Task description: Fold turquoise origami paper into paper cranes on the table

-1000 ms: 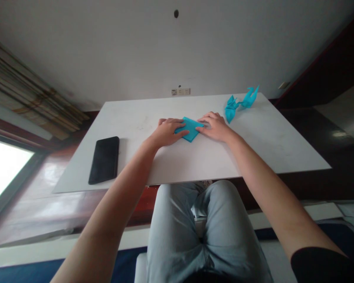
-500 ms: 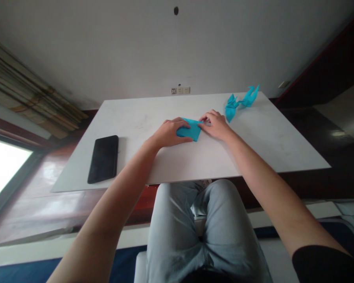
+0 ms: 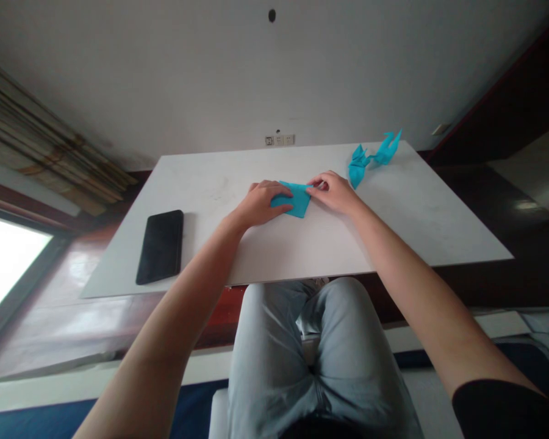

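Note:
A folded piece of bright blue origami paper (image 3: pixel 299 201) lies on the white table in front of me. My left hand (image 3: pixel 264 202) holds its left side, fingers and thumb bent over the paper and covering that end. At the upper right corner, the fingertips of my right hand (image 3: pixel 332 190) pinch the paper's edge. Behind the right hand sit two blue paper cranes, a nearer one (image 3: pixel 358 164) and a farther one (image 3: pixel 387 150), close together.
A black tablet or large phone (image 3: pixel 160 247) lies on the left part of the white table (image 3: pixel 421 213). The table's far edge is by a wall with sockets (image 3: pixel 279 140). My knees are below the near edge.
My left thumb has moved up from the paper's lower edge onto its face. The paper has shifted slightly left, while my right hand keeps its pinch at the corner.

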`<control>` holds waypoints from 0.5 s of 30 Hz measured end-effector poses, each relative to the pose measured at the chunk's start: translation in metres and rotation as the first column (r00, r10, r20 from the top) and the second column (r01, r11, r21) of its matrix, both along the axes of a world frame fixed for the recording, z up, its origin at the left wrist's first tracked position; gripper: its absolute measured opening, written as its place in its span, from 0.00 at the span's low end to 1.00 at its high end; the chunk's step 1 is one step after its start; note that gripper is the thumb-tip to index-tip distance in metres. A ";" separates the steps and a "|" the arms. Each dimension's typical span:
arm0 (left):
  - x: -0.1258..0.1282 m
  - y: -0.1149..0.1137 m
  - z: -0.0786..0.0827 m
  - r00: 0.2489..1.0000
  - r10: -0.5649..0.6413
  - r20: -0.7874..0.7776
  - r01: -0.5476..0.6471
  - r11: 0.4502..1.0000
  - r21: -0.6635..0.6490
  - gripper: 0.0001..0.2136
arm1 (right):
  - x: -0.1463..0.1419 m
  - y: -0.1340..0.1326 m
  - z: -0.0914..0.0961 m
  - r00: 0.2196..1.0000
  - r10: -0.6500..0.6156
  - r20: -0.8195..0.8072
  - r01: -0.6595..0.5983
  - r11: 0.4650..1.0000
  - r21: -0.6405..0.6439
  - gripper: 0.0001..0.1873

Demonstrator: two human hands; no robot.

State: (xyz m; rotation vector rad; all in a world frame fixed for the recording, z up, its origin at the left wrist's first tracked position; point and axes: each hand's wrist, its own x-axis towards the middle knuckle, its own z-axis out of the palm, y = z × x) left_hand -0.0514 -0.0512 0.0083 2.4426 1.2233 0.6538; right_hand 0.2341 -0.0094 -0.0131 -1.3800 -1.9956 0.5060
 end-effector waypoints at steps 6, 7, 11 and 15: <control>-0.002 -0.004 0.003 0.992 0.104 -0.078 -0.104 0.995 0.000 0.17 | -0.003 0.003 -0.001 0.956 0.132 -0.263 -0.154 0.986 -0.064 0.18; -0.002 -0.004 0.003 0.990 0.110 -0.089 -0.111 0.994 -0.013 0.18 | -0.003 0.004 -0.001 0.940 0.164 -0.299 -0.192 0.979 -0.066 0.19; -0.005 -0.002 0.003 0.990 0.100 -0.103 -0.106 0.993 -0.058 0.18 | -0.004 0.001 0.002 0.908 0.273 -0.317 -0.302 0.952 -0.045 0.22; -0.007 0.002 0.002 0.997 0.039 -0.073 -0.043 0.997 -0.059 0.18 | -0.005 -0.006 0.005 0.939 0.268 -0.214 -0.281 0.959 -0.031 0.30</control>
